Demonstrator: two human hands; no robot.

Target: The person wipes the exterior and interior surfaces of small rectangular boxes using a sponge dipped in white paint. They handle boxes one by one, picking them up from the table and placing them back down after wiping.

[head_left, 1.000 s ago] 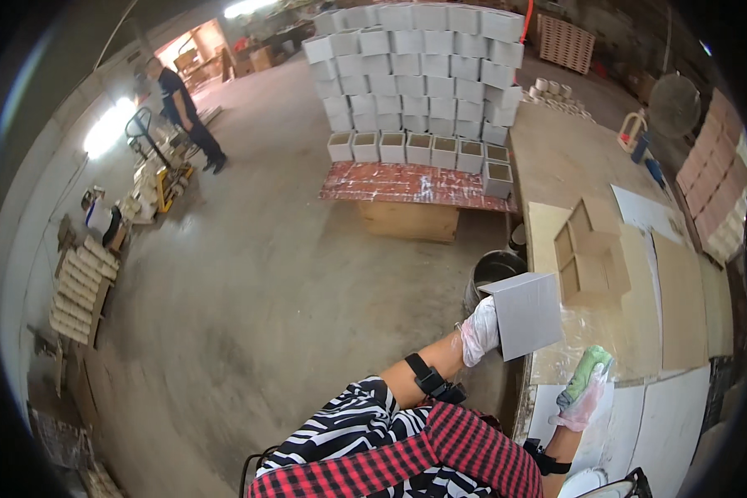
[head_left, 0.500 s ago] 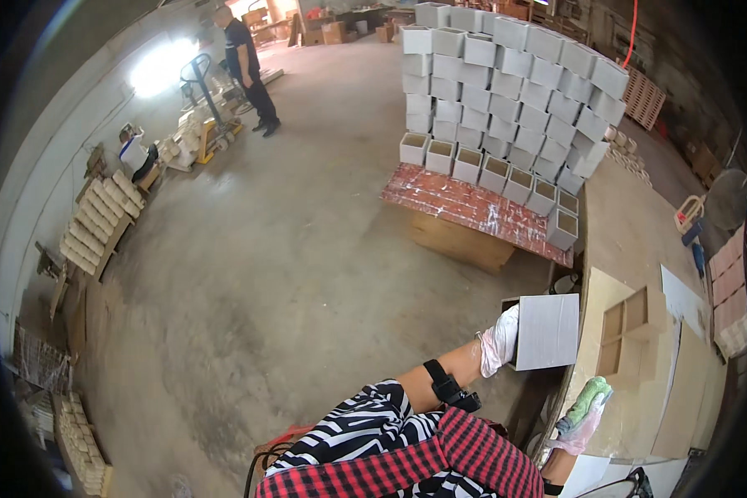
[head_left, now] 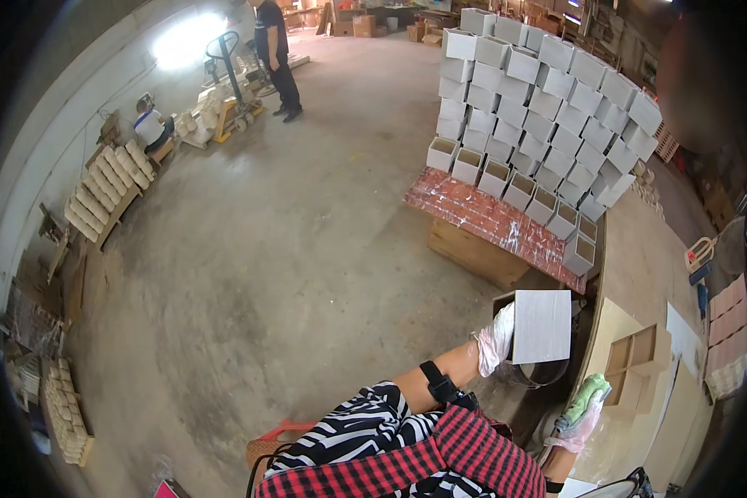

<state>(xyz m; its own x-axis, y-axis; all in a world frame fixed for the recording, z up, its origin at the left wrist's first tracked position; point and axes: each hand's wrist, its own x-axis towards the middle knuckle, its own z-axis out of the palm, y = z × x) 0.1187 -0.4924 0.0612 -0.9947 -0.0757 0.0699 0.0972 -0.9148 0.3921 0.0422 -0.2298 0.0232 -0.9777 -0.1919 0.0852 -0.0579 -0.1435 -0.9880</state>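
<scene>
My left hand (head_left: pixel 496 339), in a whitish-pink covering, reaches into the open side of a grey square box (head_left: pixel 543 327) and holds it up beside the workbench. The box's smooth flat face is turned toward me, and my fingers are hidden inside. Lower right, my right hand (head_left: pixel 585 422), in a similar covering, is closed around a crumpled green cloth (head_left: pixel 589 392). That hand is apart from the box, over the bench edge. Beneath the box shows the dark round rim of a container (head_left: pixel 548 383).
Many grey boxes (head_left: pixel 548 104) are stacked on a paint-splashed red board (head_left: pixel 494 224) ahead. A divided brown tray (head_left: pixel 635 357) lies on the workbench (head_left: pixel 631 241) to the right. Far left are a standing person (head_left: pixel 274 58), a seated person (head_left: pixel 151 129) and a pallet jack (head_left: pixel 232 83).
My view has turned slightly left, so the surroundings shift right. The held box has moved away from the bench, uncovering the container rim beneath. Both hands keep their grip.
</scene>
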